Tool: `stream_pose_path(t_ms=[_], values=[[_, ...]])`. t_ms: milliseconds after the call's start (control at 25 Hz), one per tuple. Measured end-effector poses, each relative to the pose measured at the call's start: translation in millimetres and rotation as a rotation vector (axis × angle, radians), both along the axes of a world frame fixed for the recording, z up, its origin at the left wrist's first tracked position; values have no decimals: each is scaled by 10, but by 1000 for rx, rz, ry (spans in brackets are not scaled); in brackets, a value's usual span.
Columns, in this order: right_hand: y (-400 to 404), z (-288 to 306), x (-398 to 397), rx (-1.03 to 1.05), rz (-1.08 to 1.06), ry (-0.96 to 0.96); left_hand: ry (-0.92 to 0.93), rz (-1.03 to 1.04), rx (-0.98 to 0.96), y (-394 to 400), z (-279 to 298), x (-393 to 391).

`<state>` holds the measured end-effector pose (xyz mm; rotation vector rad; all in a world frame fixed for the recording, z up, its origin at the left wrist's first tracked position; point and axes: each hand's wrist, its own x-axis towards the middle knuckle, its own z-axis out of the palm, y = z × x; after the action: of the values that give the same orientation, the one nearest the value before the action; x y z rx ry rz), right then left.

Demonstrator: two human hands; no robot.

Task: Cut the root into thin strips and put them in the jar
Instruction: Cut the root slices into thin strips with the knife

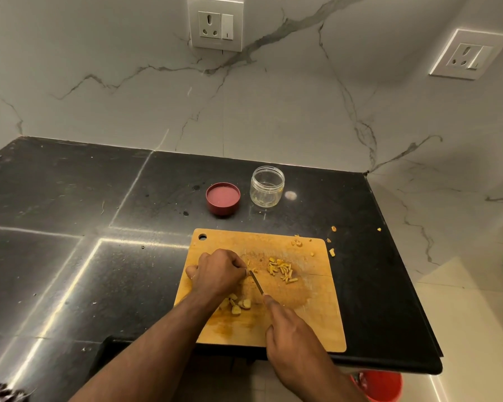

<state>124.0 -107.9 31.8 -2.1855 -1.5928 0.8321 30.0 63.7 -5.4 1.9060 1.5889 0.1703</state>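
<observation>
wooden board: left hand curled down on root piece; right hand closed round knife. strips right of blade; jar far, open. risk: fingertips beside blade, likely nick.

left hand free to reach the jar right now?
Probably not at once. The left hand is pressing a root piece by the knife on the cutting board. The path itself looks clear: the open jar stands beyond the board, with only the red lid beside it.
</observation>
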Motion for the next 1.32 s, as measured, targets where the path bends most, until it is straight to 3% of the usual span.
stream_pose_path(t_ms=[1320], values=[[-94, -81, -48, 15, -18, 33, 13, -24, -17, 22, 7, -13]])
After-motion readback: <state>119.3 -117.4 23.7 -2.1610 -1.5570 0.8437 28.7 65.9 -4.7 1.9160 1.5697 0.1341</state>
